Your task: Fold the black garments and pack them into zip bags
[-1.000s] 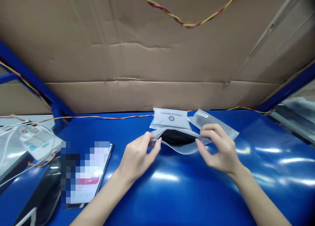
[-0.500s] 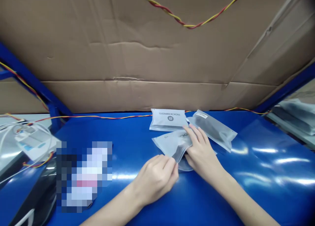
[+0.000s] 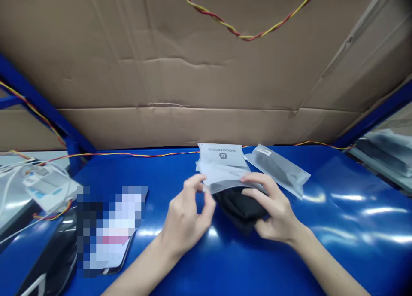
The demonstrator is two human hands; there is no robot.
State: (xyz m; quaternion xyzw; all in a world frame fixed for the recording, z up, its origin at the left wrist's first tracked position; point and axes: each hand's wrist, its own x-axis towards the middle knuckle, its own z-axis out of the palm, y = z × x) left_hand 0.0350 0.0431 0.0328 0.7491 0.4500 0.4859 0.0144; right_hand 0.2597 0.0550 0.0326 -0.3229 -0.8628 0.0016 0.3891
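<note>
A black cloth-like item (image 3: 241,205) lies partly inside the mouth of a frosted plastic bag (image 3: 222,175). My left hand (image 3: 189,218) pinches the left corner of the bag's opening between thumb and fingers. On the right, my right hand (image 3: 273,210) is wrapped round the black item, with a finger on the bag's edge. Behind them lies a frosted packet marked ROCKBROS (image 3: 222,153), its lower part overlapped by the held bag. Another frosted packet (image 3: 278,169) with a small white label rests at its right.
A phone with a blurred screen (image 3: 120,231) lies left on the blue table (image 3: 167,167). Black plastic (image 3: 51,253) and white cables (image 3: 6,180) are at far left. More packets (image 3: 389,150) sit at far right. Cardboard (image 3: 193,81) stands behind; a twisted wire (image 3: 247,38) hangs above.
The black item now shows at the bag's mouth, which faces nearer me. My left hand has moved up and left; my right hand has shifted lower and right, onto the black item.
</note>
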